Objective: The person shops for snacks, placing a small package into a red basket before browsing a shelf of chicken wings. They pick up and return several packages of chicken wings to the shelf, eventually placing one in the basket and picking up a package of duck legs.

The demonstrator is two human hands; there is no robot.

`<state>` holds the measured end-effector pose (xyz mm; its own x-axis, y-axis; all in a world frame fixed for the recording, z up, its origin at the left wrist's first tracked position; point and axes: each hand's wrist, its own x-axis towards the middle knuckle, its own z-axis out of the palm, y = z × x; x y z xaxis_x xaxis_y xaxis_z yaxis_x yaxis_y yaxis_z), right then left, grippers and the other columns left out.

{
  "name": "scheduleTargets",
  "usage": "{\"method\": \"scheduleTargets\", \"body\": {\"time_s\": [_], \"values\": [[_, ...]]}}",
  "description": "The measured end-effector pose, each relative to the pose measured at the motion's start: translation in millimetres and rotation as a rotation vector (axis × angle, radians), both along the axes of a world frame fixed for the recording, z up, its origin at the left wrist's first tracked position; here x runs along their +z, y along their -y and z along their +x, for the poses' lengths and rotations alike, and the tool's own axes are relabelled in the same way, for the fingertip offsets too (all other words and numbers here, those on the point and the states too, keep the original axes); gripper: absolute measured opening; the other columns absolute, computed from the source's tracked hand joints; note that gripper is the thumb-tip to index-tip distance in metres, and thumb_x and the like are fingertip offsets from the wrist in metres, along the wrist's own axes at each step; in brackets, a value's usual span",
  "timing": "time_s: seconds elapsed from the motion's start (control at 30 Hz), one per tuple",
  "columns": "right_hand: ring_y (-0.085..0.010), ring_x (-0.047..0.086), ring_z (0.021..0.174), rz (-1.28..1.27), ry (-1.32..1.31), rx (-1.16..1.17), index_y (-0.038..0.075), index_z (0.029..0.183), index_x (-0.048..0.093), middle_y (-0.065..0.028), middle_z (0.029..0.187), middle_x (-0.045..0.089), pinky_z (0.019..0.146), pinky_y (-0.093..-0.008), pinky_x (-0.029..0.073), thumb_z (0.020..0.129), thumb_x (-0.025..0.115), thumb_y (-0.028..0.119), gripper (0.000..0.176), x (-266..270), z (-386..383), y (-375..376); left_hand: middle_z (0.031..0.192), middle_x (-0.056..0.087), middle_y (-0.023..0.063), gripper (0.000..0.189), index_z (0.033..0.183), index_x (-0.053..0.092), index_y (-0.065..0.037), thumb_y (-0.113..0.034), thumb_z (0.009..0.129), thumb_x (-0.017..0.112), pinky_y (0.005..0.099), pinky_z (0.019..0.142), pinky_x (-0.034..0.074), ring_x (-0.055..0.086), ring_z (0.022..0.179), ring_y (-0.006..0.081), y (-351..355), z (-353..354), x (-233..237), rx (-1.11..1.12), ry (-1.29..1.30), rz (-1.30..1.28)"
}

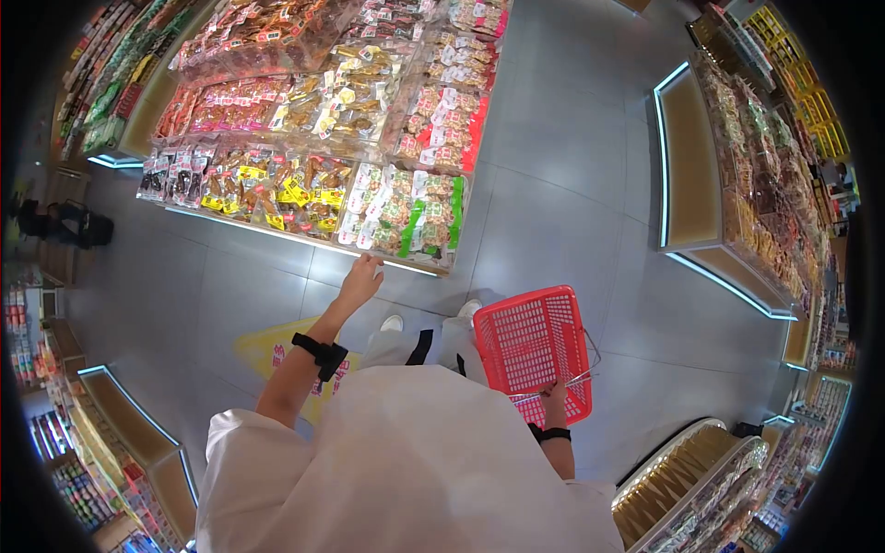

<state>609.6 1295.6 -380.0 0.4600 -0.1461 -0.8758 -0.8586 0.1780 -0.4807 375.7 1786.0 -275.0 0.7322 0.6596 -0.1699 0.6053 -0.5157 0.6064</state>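
My right hand [553,393] is closed around the metal handle [579,378] of a red plastic shopping basket [583,346]. The basket hangs at my right side, and nothing shows inside its slotted walls. My left hand [362,275] reaches forward to the front edge of a display bin [304,241], with its fingers loosely bent and nothing visible in them. Just beyond that hand lie clear packets with green and white labels [392,207]. To their left are brown snack packets with yellow labels [277,189].
More bagged snacks with red labels [447,120] fill the bin's farther compartments. Another lit display stand [691,175] rises on the right, with an aisle of grey floor tiles [562,184] between. A yellow floor sign [277,350] lies under my left arm. A rounded display [691,479] stands at lower right.
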Motion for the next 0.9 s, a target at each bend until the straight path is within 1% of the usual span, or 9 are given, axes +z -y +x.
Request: {"method": "scheduleTargets", "body": {"time_s": [0.03, 0.13, 0.17, 0.27, 0.33, 0.53, 0.63, 0.73, 0.9], "values": [[-0.0109, 0.023, 0.036, 0.012, -0.007, -0.002, 0.012, 0.061, 0.031, 0.0015, 0.047, 0.022, 0.036, -0.0281, 0.024, 0.084, 0.046, 0.019, 0.029, 4.5, 16.4, -7.0, 0.098, 0.047, 0.0161, 0.03, 0.1, 0.05, -0.005, -0.011, 0.072, 0.059, 0.0416, 0.08, 0.042, 0.048, 0.094, 0.0356, 0.0, 2.7, -6.0, 0.02, -0.067, -0.027], [-0.0104, 0.024, 0.036, -0.01, 0.023, 0.082, 0.012, 0.063, 0.032, 0.0017, 0.048, 0.022, 0.037, -0.0277, 0.025, 0.085, 0.046, 0.02, 0.027, -6.9, 47.4, -20.8, 0.102, 0.045, 0.0174, 0.039, 0.106, 0.046, -0.005, -0.012, 0.07, 0.061, 0.0419, 0.082, 0.041, 0.046, 0.095, 0.0361, -2.7, 11.2, -20.5, 0.144, -0.081, 0.036], [-0.0109, 0.025, 0.037, 0.022, 0.045, 0.14, 0.012, 0.064, 0.033, 0.0017, 0.048, 0.023, 0.037, -0.0273, 0.025, 0.085, 0.046, 0.02, 0.026, -4.6, 55.9, -24.8, 0.104, 0.045, 0.0174, 0.041, 0.107, 0.045, -0.005, -0.013, 0.07, 0.062, 0.0417, 0.082, 0.041, 0.046, 0.096, 0.0358, -3.9, 14.3, -23.6, 0.195, -0.09, 0.054], [-0.011, 0.025, 0.036, -0.085, -0.005, 0.228, 0.012, 0.064, 0.033, 0.0014, 0.047, 0.023, 0.036, -0.027, 0.025, 0.084, 0.046, 0.022, 0.026, 3.8, 81.3, -41.2, 0.107, 0.043, 0.017, 0.047, 0.109, 0.043, -0.004, -0.016, 0.069, 0.064, 0.0412, 0.083, 0.04, 0.044, 0.099, 0.0347, -12.5, 23.7, -34.1, 0.341, -0.146, 0.087], [-0.011, 0.025, 0.036, -0.048, -0.002, 0.304, 0.012, 0.063, 0.034, 0.0013, 0.047, 0.024, 0.036, -0.027, 0.025, 0.084, 0.047, 0.024, 0.028, 14.2, 93.1, -54.7, 0.109, 0.043, 0.0159, 0.048, 0.109, 0.043, -0.004, -0.019, 0.069, 0.065, 0.0412, 0.083, 0.04, 0.043, 0.101, 0.0332, -20.2, 34.7, -40.0, 0.405, -0.217, 0.089], [-0.0106, 0.027, 0.035, -0.059, 0.092, 0.502, 0.012, 0.059, 0.036, 0.0022, 0.045, 0.026, 0.034, -0.0266, 0.024, 0.083, 0.05, 0.025, 0.031, 10.3, 87.9, -58.8, 0.111, 0.041, 0.0143, 0.063, 0.111, 0.042, -0.006, -0.033, 0.063, 0.072, 0.0411, 0.083, 0.037, 0.041, 0.105, 0.0318, -33.6, 59.7, -59.2, 0.452, -0.357, 0.237], [-0.0101, 0.028, 0.033, -0.127, 0.124, 0.621, 0.012, 0.057, 0.036, 0.0025, 0.044, 0.027, 0.032, -0.0258, 0.022, 0.083, 0.051, 0.023, 0.031, 16.8, 81.3, -65.9, 0.114, 0.04, 0.0136, 0.071, 0.113, 0.042, -0.008, -0.036, 0.057, 0.075, 0.0429, 0.084, 0.035, 0.039, 0.107, 0.0329, -36.9, 75.3, -52.6, 0.514, -0.483, 0.173], [-0.0097, 0.028, 0.033, -0.176, 0.165, 0.654, 0.011, 0.056, 0.036, 0.0025, 0.043, 0.028, 0.032, -0.0253, 0.021, 0.082, 0.053, 0.02, 0.032, 32.0, 73.0, -83.6, 0.119, 0.039, 0.0137, 0.075, 0.116, 0.042, -0.01, -0.034, 0.055, 0.077, 0.0449, 0.085, 0.034, 0.038, 0.11, 0.0332, -41.2, 78.5, -66.1, 0.485, -0.511, 0.177], [-0.0095, 0.029, 0.032, -0.163, 0.192, 0.709, 0.011, 0.056, 0.037, 0.0021, 0.042, 0.029, 0.032, -0.025, 0.021, 0.081, 0.053, 0.019, 0.031, 45.8, 76.1, -105.5, 0.123, 0.037, 0.0155, 0.077, 0.118, 0.041, -0.009, -0.03, 0.053, 0.078, 0.0452, 0.088, 0.033, 0.037, 0.11, 0.0345, -49.2, 66.1, -61.6, 0.37, -0.37, 0.191]]}}
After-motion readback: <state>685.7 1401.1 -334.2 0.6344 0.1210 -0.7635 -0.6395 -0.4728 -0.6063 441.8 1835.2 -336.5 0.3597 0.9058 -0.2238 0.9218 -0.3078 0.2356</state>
